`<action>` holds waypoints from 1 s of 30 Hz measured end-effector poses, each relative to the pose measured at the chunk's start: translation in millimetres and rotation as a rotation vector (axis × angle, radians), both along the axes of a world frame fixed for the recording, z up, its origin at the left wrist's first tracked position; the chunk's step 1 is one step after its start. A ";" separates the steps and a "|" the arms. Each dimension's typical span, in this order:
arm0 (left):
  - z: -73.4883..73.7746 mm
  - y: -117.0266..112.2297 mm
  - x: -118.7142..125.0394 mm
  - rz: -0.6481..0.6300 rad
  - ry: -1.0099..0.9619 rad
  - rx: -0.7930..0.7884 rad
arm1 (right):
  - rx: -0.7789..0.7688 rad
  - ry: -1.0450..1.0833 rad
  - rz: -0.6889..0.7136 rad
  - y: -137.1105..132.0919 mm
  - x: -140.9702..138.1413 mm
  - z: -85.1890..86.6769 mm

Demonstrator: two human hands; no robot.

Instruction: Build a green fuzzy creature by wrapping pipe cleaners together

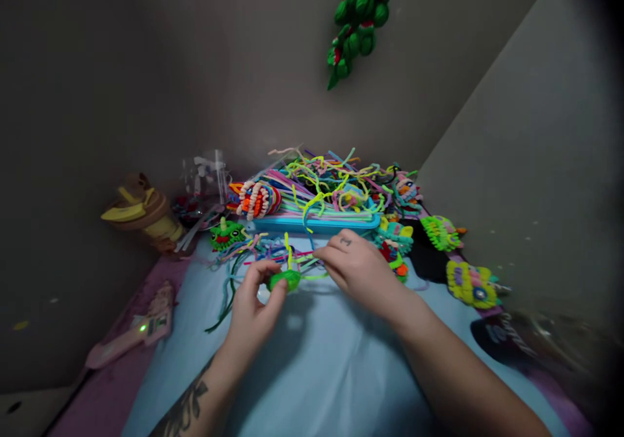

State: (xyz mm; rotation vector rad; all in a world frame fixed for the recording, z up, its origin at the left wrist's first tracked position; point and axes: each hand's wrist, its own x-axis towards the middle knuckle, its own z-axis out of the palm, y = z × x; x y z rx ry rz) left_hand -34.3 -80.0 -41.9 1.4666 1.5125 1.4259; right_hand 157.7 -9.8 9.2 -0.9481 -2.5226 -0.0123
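Observation:
My left hand pinches a small, rounded green pipe-cleaner piece between thumb and fingers. A yellow pipe-cleaner end sticks up from behind this piece, and a yellow-green pipe cleaner stretches from its right side toward my other hand. My right hand is closed in a pinch to the right of the piece. A thin blue and yellow pipe cleaner rises from its fingertips; the exact grip is partly hidden. Loose pipe cleaners in mixed colours lie just beyond both hands on the light blue cover.
A blue tray heaped with pipe cleaners stands against the wall. Finished fuzzy figures flank it, including a green one and a yellow one. A pink glue gun with a green light lies left. Green figures hang above.

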 end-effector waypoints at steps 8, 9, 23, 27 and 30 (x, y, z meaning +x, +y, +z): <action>-9.4 -0.7 -0.1 -0.129 0.622 0.358 | -0.037 -0.143 -0.062 -13.4 -19.9 -9.5; -9.4 0.0 0.1 -0.133 0.657 0.375 | -0.072 -0.132 -0.080 -14.6 -22.4 -11.1; -7.1 -0.2 -1.2 -0.135 0.982 0.514 | -1.120 0.703 -0.115 2.4 -28.8 -22.8; -7.1 0.0 -2.5 -0.160 0.984 0.501 | -1.316 0.780 -0.117 2.4 -29.6 -22.0; -7.9 0.0 -4.1 -0.175 0.888 0.452 | -1.318 0.798 -0.133 -0.5 -30.5 -21.6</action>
